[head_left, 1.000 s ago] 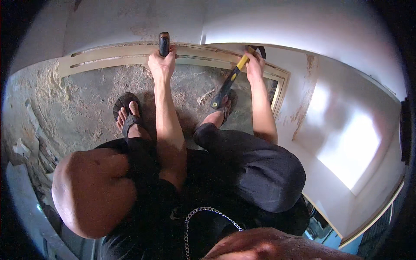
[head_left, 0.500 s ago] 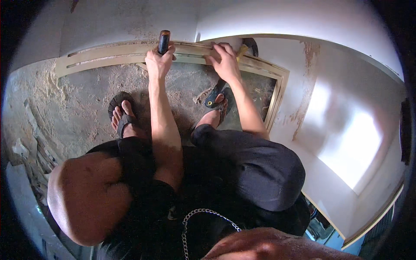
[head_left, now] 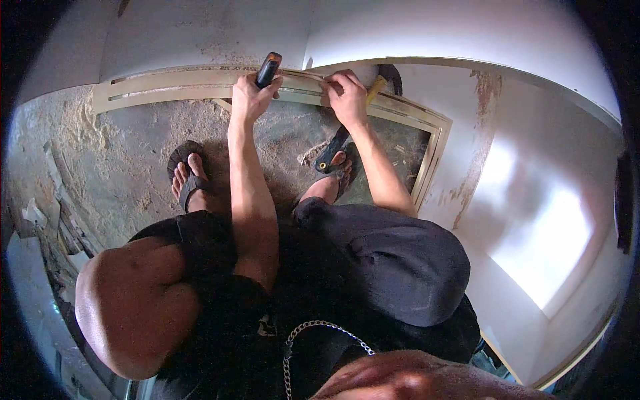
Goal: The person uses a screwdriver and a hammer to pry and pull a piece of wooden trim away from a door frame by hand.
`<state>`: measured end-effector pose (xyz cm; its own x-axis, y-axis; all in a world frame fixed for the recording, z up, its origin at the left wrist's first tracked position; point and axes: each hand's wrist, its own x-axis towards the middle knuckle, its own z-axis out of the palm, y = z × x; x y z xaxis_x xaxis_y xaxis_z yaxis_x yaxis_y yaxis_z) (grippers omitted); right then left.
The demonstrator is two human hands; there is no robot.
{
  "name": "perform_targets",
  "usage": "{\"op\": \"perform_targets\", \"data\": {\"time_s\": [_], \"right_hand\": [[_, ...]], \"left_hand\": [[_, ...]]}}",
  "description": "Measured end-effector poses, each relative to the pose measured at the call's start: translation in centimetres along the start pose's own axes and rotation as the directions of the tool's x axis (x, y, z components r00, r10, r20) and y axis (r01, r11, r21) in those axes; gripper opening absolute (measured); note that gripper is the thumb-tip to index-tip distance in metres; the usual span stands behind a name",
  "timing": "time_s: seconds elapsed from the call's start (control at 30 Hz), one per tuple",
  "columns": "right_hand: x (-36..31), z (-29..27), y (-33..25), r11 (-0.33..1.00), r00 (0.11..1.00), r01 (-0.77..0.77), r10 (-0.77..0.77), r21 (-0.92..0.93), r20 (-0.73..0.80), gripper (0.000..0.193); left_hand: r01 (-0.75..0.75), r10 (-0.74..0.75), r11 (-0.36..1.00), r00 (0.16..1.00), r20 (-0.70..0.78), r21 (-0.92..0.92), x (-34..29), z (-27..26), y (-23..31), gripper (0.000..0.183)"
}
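Your left hand (head_left: pixel 250 98): clamped on dark handle (head_left: pixel 269 70), long axis toward 1 o'clock | right hand (head_left: pixel 348 101): at frame (head_left: pixel 167 80), cannot tell grip | hammer (head_left: pixel 376 88): head toward 1 o'clock

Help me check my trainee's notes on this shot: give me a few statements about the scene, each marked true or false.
1. The left hand holds a tool with a black handle. True.
2. The right hand rests on a knee. False: the right hand is up at the pale, slotted frame.
3. The hammer has a yellow and black handle. True.
4. The person is barefoot. False: both feet are in sandals.
5. Pale debris lies scattered on the floor. True.
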<state>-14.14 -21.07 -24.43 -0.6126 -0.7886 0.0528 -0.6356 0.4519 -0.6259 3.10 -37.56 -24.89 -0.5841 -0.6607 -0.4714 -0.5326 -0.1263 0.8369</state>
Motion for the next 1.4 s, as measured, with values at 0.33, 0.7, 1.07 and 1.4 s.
{"op": "perform_targets", "data": {"time_s": [0.33, 0.7, 1.07, 1.4], "right_hand": [[0.1, -0.9, -3.9, 0.956, 0.963, -0.259, 0.244, 0.14, 0.118, 0.016], [-3.6, -7.7, -7.4, 0.875, 0.911, -0.265, 0.09, 0.405, 0.403, 0.013], [-0.8, -1.4, -3.0, 0.942, 0.939, -0.328, 0.333, -0.075, 0.081, 0.032], [0.9, 1.1, -0.8, 0.936, 0.933, -0.352, 0.352, 0.014, -0.066, 0.022]], "left_hand": [[-0.033, 0.031, 0.995, 0.999, -0.021, -0.097, 0.0, -0.1, -0.4, 0.036], [0.051, -0.051, 0.997, 0.999, 0.003, -0.066, -0.4, -0.9, 0.4, 0.036], [0.031, -0.031, 1.0, 0.999, -0.021, 0.007, -0.2, -1.7, -0.2, 0.036], [0.025, -0.026, 0.996, 1.0, -0.008, -0.087, 0.2, -1.2, -0.9, 0.032]]}}
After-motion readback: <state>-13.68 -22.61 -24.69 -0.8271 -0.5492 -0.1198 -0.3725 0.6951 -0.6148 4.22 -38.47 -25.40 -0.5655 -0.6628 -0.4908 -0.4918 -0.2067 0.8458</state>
